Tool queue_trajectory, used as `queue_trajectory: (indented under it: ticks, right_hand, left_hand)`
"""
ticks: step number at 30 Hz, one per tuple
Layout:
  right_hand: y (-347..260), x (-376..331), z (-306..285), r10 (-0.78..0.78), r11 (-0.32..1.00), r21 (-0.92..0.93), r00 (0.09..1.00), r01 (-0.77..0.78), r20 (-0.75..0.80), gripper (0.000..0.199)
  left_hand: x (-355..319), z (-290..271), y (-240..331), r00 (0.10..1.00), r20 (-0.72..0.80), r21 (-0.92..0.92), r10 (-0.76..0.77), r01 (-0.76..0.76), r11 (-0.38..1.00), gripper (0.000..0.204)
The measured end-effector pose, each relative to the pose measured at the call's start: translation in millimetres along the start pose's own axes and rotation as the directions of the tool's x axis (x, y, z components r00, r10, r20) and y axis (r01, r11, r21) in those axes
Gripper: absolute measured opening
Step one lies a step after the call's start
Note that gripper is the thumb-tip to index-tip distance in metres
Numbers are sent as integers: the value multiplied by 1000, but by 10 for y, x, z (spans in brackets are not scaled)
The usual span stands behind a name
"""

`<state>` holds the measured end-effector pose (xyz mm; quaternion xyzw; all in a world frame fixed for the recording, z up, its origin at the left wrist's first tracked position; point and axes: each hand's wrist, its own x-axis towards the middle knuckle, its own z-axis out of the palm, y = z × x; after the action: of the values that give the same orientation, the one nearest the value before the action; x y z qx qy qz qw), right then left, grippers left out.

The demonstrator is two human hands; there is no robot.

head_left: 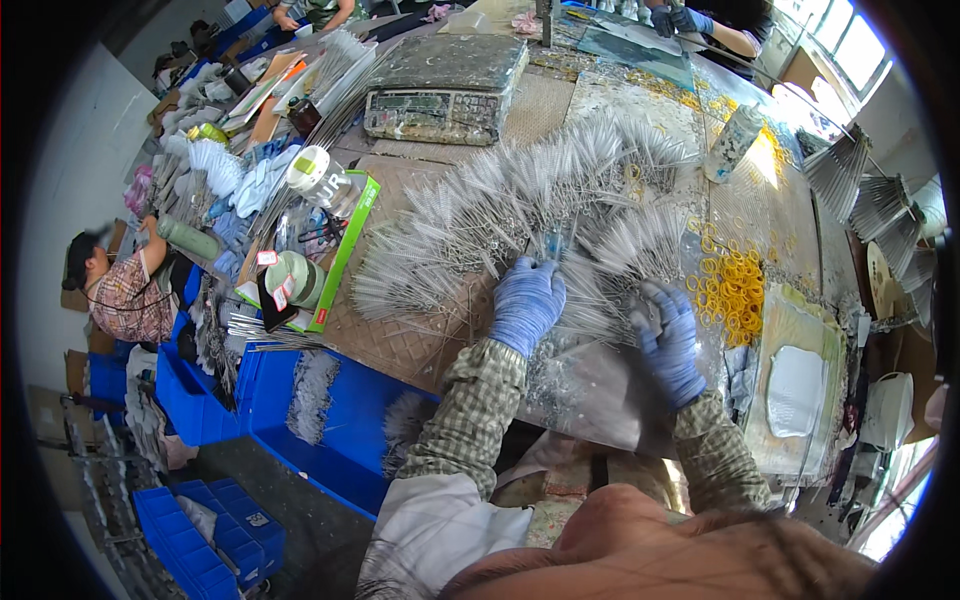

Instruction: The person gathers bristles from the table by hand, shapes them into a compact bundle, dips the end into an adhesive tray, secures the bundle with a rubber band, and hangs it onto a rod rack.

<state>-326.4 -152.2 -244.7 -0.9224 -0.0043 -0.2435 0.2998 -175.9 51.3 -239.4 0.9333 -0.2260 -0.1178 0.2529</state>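
Both my hands wear blue gloves and rest on a big fanned pile of thin white wire brushes (540,200) spread over the worktable (400,340). My left hand (527,303) lies palm down on the brush stems, fingers curled among them near a small blue piece. My right hand (668,340) presses on the stems to the right, fingers bent around a few of them. A heap of yellow rubber bands (733,285) lies just right of my right hand.
A grey weighing scale (445,90) stands at the back. Tape rolls, a green box and clutter (310,260) line the left edge. Blue bins (330,420) sit below the table. A white plastic bottle (730,145) stands back right. Other people work at the far end and lower left.
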Motion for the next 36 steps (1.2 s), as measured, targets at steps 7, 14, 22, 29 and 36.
queue_trajectory:
  ticks: [7, 14, 22, 29, 36]
  right_hand:
    - [1034, 462, 265, 663, 711, 420, 736, -563, -136, 62]
    - [1357, 477, 385, 515, 856, 46, 842, -515, -158, 69]
    - [961, 178, 262, 429, 903, 27, 892, -430, -142, 57]
    - [913, 152, 219, 420, 906, 1, 901, -423, -108, 59]
    - [929, 75, 180, 401, 914, -1, 905, -405, -144, 61]
  left_hand:
    - [90, 59, -70, 1000, 9, 33, -29, 28, 999, 37]
    - [-128, 60, 55, 952, -276, 13, 130, -132, 991, 36]
    - [-707, 215, 510, 948, -262, -526, 180, -297, 797, 55]
    - [-771, 421, 637, 957, 285, -951, 50, 276, 139, 61]
    - [-880, 28, 492, 964, -61, 76, 259, -255, 964, 121]
